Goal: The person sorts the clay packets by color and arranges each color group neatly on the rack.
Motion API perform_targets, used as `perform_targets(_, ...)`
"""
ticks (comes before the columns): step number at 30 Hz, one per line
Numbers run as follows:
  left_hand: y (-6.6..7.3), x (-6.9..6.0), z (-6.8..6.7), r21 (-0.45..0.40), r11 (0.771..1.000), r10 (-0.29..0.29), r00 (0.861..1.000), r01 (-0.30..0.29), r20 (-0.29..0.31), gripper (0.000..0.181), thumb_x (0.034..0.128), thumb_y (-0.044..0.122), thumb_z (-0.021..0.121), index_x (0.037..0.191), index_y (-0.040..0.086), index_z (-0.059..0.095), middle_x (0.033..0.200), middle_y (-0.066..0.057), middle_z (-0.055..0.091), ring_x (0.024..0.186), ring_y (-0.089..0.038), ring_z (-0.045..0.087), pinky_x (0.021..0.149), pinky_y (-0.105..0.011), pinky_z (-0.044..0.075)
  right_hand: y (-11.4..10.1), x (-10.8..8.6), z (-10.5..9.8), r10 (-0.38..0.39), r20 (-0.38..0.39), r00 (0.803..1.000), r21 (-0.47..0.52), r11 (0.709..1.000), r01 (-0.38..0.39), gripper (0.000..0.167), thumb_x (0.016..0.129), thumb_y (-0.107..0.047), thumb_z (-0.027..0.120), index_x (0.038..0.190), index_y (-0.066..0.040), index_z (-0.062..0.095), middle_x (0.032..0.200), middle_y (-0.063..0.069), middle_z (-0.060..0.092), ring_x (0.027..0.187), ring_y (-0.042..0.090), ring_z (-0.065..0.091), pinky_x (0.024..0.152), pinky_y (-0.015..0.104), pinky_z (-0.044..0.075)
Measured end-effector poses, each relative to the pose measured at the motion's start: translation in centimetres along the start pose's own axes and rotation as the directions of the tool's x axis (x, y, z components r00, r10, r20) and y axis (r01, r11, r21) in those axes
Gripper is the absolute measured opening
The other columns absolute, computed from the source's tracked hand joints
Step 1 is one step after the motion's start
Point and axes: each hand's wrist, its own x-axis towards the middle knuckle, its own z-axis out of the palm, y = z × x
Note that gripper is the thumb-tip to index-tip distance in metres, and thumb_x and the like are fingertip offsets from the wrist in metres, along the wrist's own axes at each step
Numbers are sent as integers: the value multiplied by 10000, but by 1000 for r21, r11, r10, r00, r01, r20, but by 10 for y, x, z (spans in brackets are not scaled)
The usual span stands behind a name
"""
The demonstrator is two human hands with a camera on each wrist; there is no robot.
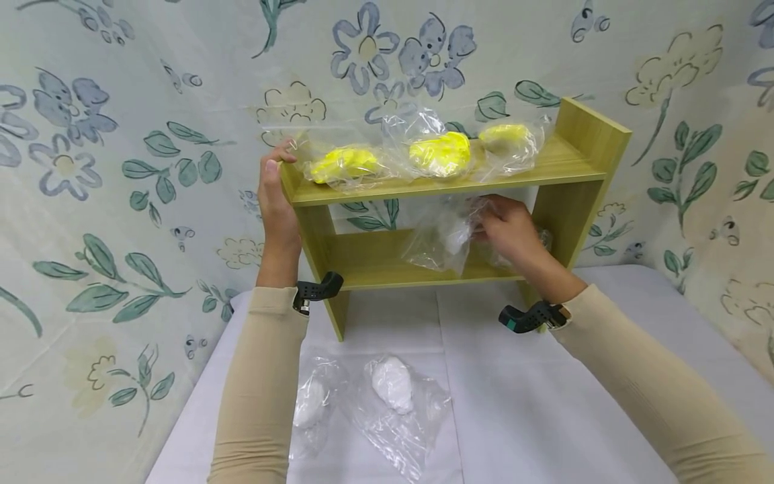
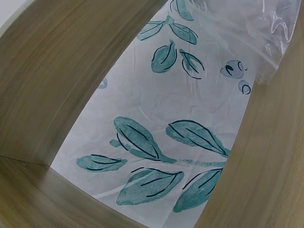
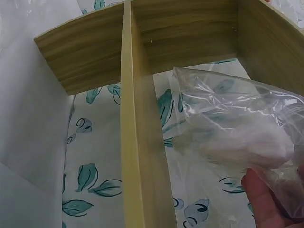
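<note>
My left hand [image 1: 279, 205] grips the upper left side panel of a small two-tier wooden shelf [image 1: 393, 272], thumb in front. In the opening between the two boards, my right hand [image 1: 512, 232] pinches a clear plastic bag [image 1: 438, 235] with a white lump inside. The right wrist view shows this white lump [image 3: 266, 145] close up, beside the fingertips [image 3: 259, 194]. Behind the right hand, another clear bag [image 1: 545, 238] partly shows on the lower board. Three bagged yellow lumps, left [image 1: 345, 163], middle [image 1: 440, 153] and right [image 1: 504, 136], lie along the top board.
Two more clear bags with white lumps, one left [image 1: 310, 403] and one right [image 1: 392, 383], lie on the white-covered table [image 1: 532, 403] in front of the shelf. A floral cloth [image 1: 151, 222] hangs behind it and along the sides.
</note>
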Motion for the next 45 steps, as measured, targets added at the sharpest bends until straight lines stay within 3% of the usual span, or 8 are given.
perform_targets(3,0,0,1,-4,1000,-4,1000,4,-2,247,974,210,260,973,132,494,1392,-152,465,1315,-136,385,1105,-232,201,2,2,-4,-20,-21,1000,-78,997,18,412,990,-148,405,1351,26,504,1256,243,575,776,75,651,752,314,563)
perform_targets(9,-1,-1,2,-3,1000,21,1000,-21,8,243,972,219,261,979,137,490,1400,-183,451,1318,-154,383,1105,-247,208,5,5,-11,-52,-51,997,-309,950,34,425,989,-221,426,1378,-81,518,1384,157,524,1076,270,604,814,337,477)
perform_targets(19,1,4,6,-38,999,18,1000,-17,15,253,970,202,257,979,105,491,1398,-154,464,1312,-156,389,1101,-256,223,8,5,-39,-86,2,996,-400,913,80,460,938,-126,480,1392,-49,482,1334,228,534,1175,366,532,903,501,437)
perform_targets(24,3,6,6,-42,999,8,1000,-7,14,245,974,216,266,973,133,496,1411,-151,454,1322,-141,377,1105,-252,213,2,4,-49,-8,47,999,-401,916,26,557,907,-105,516,1448,-53,391,1325,268,517,1221,405,497,937,518,427)
perform_targets(29,2,3,3,-49,999,-9,1000,9,10,242,973,208,264,968,115,487,1389,-141,469,1314,-163,383,1101,-255,224,-6,-2,-48,44,93,995,-488,873,7,591,922,-189,586,1455,-58,368,1337,278,506,1238,436,483,981,558,409)
perform_targets(33,2,1,2,-66,998,-22,1000,22,0,245,974,202,266,962,120,496,1393,-111,473,1323,-150,376,1105,-242,215,-16,-8,-45,25,111,994,-537,842,38,605,900,-210,628,1431,-40,394,1342,262,507,1224,434,499,977,560,417)
perform_targets(40,0,0,1,-74,997,-32,999,32,-2,245,975,207,269,959,147,506,1405,-51,480,1342,-130,358,1108,-243,196,-33,-28,-48,18,129,991,-563,824,59,672,901,-268,638,1466,-56,343,1408,242,443,1256,441,459,978,568,411)
perform_targets(45,-1,0,1,-67,998,-20,1000,19,-5,243,975,208,273,962,134,504,1408,-127,465,1331,-148,374,1105,-251,211,-43,-48,-51,-50,137,989,-582,804,121,674,913,-292,643,1477,-90,334,1452,208,414,1245,452,459,955,594,414)
